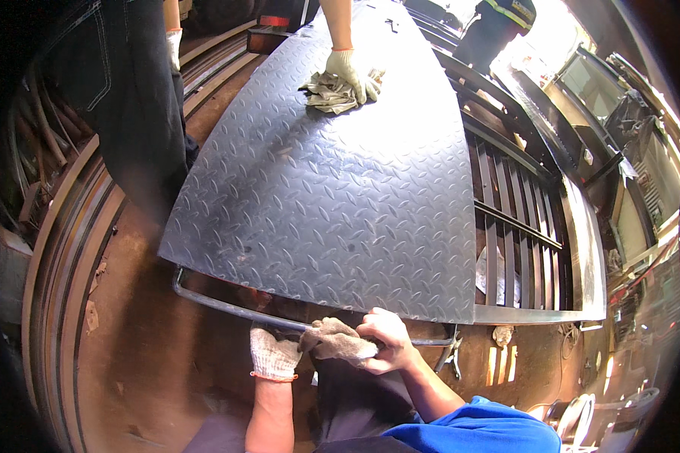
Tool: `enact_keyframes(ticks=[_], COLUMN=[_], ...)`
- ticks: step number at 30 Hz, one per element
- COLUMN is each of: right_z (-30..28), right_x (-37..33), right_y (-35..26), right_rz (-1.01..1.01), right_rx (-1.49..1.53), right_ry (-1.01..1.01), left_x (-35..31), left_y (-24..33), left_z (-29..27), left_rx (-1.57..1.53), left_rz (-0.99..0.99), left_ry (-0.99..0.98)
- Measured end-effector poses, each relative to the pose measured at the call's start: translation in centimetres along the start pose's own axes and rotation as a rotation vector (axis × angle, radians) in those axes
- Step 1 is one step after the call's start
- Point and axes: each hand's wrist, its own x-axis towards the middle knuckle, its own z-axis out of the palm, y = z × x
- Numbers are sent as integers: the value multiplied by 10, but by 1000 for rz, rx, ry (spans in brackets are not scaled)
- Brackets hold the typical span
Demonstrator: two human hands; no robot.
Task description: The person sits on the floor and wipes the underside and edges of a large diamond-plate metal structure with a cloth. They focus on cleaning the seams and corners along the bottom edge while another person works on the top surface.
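My left hand (pixel 274 355), in a white knit work glove with an orange cuff edge, is just under a bent metal bar (pixel 230 306). Its fingers are mostly hidden, so I cannot tell whether they grip anything. Bare, my right hand (pixel 386 340) pinches a dirty, grey-brown work glove (pixel 335 340) that lies against the bar between my hands. The bar runs along the near edge of a large dark diamond-plate sheet (pixel 332 226). Across the sheet, another person's gloved hand (pixel 353 75) presses a crumpled cloth (pixel 331 92) onto the surface.
A person in dark trousers (pixel 140 98) stands at the left beside long metal bars (pixel 72 302). To the right lies a black slatted metal frame (pixel 521 226). Pliers (pixel 455 355) hang near the bar's right end. Another person in dark clothing (pixel 491 34) is at the far right.
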Motion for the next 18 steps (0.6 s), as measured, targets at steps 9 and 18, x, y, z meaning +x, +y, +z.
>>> enact_keyframes(ticks=[9,18], right_z=[0,1], right_x=[2,1], right_y=[-2,0], right_rz=[6,-20], right_rx=[18,-20], right_ry=[13,51], left_x=[6,20], left_y=[6,0], left_z=[-1,-7], left_rx=[-45,5], left_rz=[-39,-88], left_ry=[-48,18])
